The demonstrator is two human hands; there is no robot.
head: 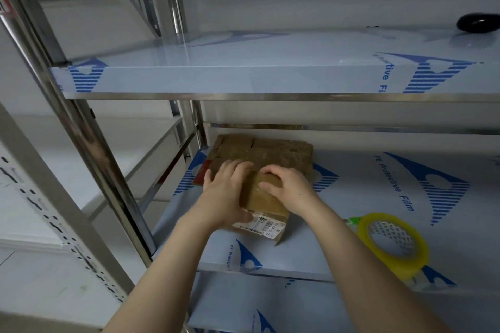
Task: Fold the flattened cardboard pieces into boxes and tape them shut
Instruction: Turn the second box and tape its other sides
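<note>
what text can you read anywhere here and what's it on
"PE Protective Film": blue print on the middle shelf's film, right side.
"PE Protec": same print, cut off, near that shelf's front edge.
"tive Fi": cut off, on the upper shelf's front edge.
Shipping label on the cardboard box: barcode and digits, too blurred to read.

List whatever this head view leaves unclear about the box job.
- Top seam of the small box: covered by the left hand and right hand, so I cannot tell whether it is taped.
- Text on the label: too small and blurred.
- The black object on the upper shelf: cut off by the right edge, unidentifiable.
- Count of flattened cardboard: stacked, in the shelf's shadow.
</note>
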